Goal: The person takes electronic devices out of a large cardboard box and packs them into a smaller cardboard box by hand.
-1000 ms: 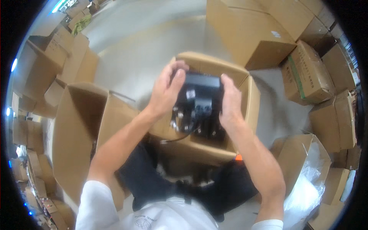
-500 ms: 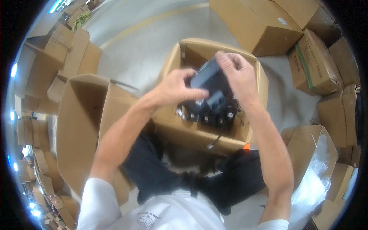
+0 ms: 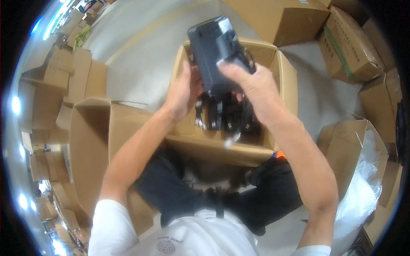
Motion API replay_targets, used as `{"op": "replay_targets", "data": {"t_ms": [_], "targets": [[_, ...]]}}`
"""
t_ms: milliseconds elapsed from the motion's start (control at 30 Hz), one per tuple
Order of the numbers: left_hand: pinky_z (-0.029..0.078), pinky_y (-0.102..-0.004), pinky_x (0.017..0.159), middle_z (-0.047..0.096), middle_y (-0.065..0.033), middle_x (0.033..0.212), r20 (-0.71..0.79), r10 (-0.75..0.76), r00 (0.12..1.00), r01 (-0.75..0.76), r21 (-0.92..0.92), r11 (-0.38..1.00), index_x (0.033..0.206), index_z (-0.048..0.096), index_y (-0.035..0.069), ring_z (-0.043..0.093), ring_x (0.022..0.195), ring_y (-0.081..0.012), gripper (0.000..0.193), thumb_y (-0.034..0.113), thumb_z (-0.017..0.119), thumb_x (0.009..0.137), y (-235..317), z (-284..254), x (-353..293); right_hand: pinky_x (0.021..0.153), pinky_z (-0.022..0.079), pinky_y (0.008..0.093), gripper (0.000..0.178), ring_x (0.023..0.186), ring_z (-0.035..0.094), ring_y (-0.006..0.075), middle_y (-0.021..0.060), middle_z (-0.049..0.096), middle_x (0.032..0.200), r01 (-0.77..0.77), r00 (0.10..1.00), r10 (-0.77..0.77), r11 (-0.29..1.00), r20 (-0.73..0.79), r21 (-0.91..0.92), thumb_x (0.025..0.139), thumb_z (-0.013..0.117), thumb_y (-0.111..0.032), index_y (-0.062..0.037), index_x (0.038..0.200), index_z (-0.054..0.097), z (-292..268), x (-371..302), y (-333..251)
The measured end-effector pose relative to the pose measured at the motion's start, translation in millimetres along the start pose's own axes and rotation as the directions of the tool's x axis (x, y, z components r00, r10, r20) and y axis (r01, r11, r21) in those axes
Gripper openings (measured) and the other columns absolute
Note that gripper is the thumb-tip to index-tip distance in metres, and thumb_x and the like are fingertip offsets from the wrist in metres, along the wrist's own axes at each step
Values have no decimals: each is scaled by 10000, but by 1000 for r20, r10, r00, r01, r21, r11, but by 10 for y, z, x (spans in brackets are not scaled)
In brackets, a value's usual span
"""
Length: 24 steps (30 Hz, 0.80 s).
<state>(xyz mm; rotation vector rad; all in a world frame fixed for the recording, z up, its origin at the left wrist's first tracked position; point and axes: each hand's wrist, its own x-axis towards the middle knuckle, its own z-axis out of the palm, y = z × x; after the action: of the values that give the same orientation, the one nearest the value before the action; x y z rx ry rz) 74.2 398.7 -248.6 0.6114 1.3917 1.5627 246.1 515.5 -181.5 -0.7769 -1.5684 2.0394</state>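
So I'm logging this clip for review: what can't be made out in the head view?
- Underside of the black device: faces away from the camera; the right hand and left hand cover its lower part.
- Dark items in the open carton: hidden by both hands and blurred.
- Plastic wrap at right: bent by the fisheye rim.

Bright, even indoor light; fisheye bends the edges, lamps glare left, hands slightly blurred.
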Motion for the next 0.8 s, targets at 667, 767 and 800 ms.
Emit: {"op": "replay_targets", "data": {"t_ms": [667, 767, 800], "targets": [[433, -468, 1000, 740, -34, 1096, 339, -843, 418, -908, 178, -379, 1000, 779, 171, 639, 1155, -227, 260, 313, 572, 931, -3176, -1654, 604, 543, 414, 215, 578, 610, 526, 61, 7, 592, 746, -83, 991, 77, 995, -106, -54, 771, 769, -563, -34, 984, 673, -717, -16, -71], [426, -444, 1003, 726, -23, 1132, 398, -787, 472, -882, 203, -426, 1015, 772, 173, 614, 1183, -218, 254, 313, 581, 922, -3142, -1715, 604, 546, 412, 222, 577, 622, 528, 65, 13, 604, 765, -67, 991, 58, 995, -122, -72, 772, 769, -555, -27, 984, 673, -776, 44, -2], [424, -436, 1004, 721, -20, 1144, 410, -768, 493, -870, 218, -442, 1020, 770, 173, 606, 1192, -215, 253, 313, 584, 920, -3115, -1771, 552, 547, 411, 225, 580, 626, 527, 69, 16, 611, 774, -35, 992, 21, 993, -123, -114, 771, 769, -551, -20, 983, 671, -768, 60, 32]]}}
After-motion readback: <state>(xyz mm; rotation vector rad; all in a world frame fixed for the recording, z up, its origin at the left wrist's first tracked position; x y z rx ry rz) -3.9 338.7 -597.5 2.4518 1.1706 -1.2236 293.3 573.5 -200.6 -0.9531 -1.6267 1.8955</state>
